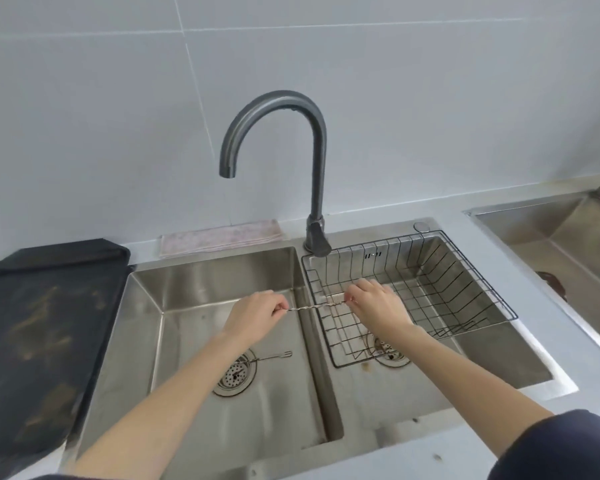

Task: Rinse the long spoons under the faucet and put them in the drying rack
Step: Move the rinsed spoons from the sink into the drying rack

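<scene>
A thin metal long spoon (312, 307) with a twisted handle is held level across the divider between the two sink basins. My left hand (257, 315) pinches its left end over the left basin. My right hand (374, 303) pinches its right end over the black wire drying rack (478, 268), which hangs in the right basin. Both ends of the spoon are hidden in my fingers. The grey curved faucet (312, 188) stands behind the divider, its spout over the left basin, with no water visible.
A small metal fork (274, 356) lies on the left basin's floor by the drain strainer (234, 374). A dark tray (39, 327) sits on the counter to the left. A folded pink cloth (219, 237) lies behind the sink. Another sink (565, 237) is at far right.
</scene>
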Tool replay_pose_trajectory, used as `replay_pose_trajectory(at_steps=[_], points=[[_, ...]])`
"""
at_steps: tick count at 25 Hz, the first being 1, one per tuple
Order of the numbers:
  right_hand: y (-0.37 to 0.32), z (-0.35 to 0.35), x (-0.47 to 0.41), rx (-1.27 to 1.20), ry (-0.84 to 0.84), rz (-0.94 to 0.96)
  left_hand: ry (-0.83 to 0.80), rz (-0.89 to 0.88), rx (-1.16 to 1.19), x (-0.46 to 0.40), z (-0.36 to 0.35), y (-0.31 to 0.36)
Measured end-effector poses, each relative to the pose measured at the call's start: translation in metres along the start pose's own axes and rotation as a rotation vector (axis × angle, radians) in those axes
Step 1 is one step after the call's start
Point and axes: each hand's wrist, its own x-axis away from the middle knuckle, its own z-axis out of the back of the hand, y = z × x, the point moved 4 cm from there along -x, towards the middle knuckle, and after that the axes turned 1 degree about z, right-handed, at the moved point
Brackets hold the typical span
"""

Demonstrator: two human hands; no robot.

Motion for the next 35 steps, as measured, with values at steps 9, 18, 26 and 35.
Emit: replay_pose_trajectory(at_steps=[9,18,26,35], points=[[0.122,0.016,-0.001,0.027,-0.111,0.076,0.031,0.043,-0.004,-0.063,-0.04,0.097],[0.181,-0.002,-0.023,-0.032,-0.193,0.017,-0.04,0.131,0.008,-0.105,-0.079,0.125],[0.204,-0.049,-0.057,-0.07,-0.299,-0.013,-0.136,0.228,0.001,-0.14,-0.118,0.109],[0.212,-0.08,-0.059,-0.051,-0.372,-0.035,-0.231,0.258,0.025,-0.148,-0.145,0.101]])
